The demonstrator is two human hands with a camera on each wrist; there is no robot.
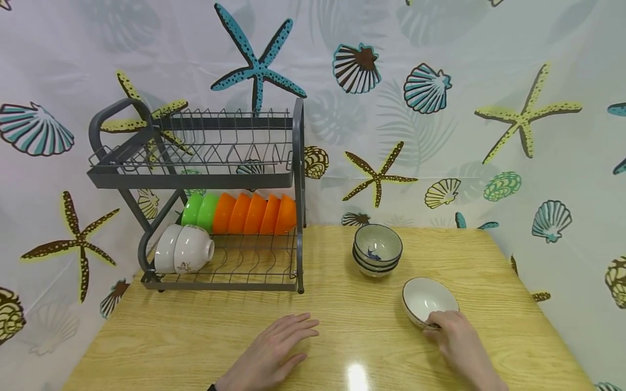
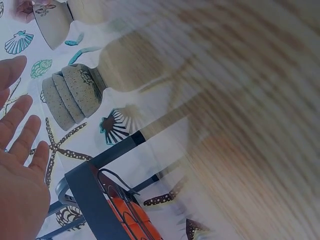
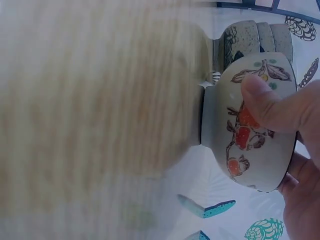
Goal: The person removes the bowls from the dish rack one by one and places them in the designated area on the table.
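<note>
A white bowl (image 1: 424, 296) with a dark rim stands toward the right of the wooden table. My right hand (image 1: 456, 339) pinches its near rim. In the right wrist view the thumb lies on the outer wall of the bowl (image 3: 257, 125), which bears orange fruit and brown leaves; the fingers are at the rim. My left hand (image 1: 276, 350) is over the front of the table, fingers extended, holding nothing. Behind the white bowl is a stack of speckled bowls (image 1: 377, 250), one inside another, with a blue motif inside the top one.
A two-tier dark grey dish rack (image 1: 222, 182) stands at the back left. Its lower shelf holds green bowls (image 1: 200, 210), several orange bowls (image 1: 254, 213) and two white bowls (image 1: 183, 250) on their sides. A sea-patterned cloth (image 1: 455, 136) hangs behind the table (image 1: 352, 326).
</note>
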